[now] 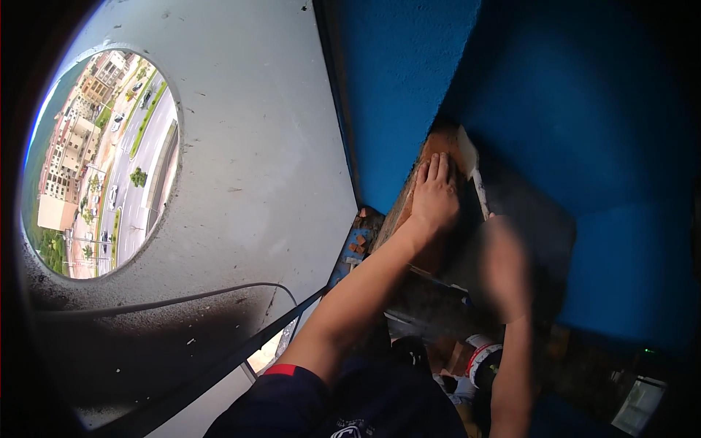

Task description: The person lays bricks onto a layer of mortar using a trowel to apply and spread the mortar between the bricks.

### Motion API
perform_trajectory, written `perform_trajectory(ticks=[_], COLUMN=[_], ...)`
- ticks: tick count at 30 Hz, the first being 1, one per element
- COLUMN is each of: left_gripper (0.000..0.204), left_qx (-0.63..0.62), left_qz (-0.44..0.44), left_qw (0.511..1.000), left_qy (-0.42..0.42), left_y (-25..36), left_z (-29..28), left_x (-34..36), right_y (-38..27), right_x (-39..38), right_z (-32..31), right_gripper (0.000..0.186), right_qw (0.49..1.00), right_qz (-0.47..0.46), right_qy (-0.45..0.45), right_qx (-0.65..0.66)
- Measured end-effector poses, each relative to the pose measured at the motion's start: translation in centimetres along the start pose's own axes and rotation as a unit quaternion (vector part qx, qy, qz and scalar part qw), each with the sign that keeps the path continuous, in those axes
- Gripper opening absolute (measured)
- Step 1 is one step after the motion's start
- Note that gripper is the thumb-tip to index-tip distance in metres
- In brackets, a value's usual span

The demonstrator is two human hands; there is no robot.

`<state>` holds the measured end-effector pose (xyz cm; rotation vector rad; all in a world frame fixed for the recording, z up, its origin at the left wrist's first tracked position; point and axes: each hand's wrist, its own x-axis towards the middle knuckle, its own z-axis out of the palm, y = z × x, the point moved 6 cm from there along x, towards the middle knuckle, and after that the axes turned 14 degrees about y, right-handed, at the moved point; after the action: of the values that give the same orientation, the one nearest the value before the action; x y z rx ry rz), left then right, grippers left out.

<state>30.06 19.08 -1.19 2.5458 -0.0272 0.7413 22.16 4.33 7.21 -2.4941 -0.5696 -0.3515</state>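
Note:
My left hand (437,196) rests with extended fingers on a rough orange-brown block (445,139), which lies on a dark surface in a corner between blue walls. Against the block's right side is a trowel-like tool (466,153) with a pale, stained blade and a narrow handle running down toward my right hand (500,255). That hand is smeared by motion at the lower end of the handle, so its grip is unclear. Small orange fragments (359,243) lie left of the block, beside the pale panel's edge.
A pale metal panel (255,146) with a large oval opening fills the left, showing a road and buildings far below. A cable (219,285) crosses it low. Blue walls (621,146) enclose the right. Below are a white-and-red bucket (482,350) and dark clutter.

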Motion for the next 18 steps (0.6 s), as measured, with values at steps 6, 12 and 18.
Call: perform_trajectory(ticks=[6, 12, 18], left_gripper=[0.053, 0.052, 0.045], left_qx=[0.000, -0.011, -0.039], left_qz=[0.002, -0.002, 0.009], left_qw=[1.000, 1.000, 0.999], left_qy=[0.020, 0.027, 0.028], left_y=[0.0, 0.1, -1.0], left_z=[0.1, 0.4, -3.5], left_x=[0.0, 0.0, 0.6], right_y=[-0.6, 0.9, -2.2], right_x=[-0.1, -0.7, -0.8], right_z=[-0.4, 0.5, -1.5], right_gripper=[0.036, 0.038, 0.036], right_qw=[0.999, 0.988, 0.998], right_qz=[0.017, 0.110, 0.039], right_qy=[0.026, -0.009, 0.027], right_qx=[-0.013, 0.104, 0.051])
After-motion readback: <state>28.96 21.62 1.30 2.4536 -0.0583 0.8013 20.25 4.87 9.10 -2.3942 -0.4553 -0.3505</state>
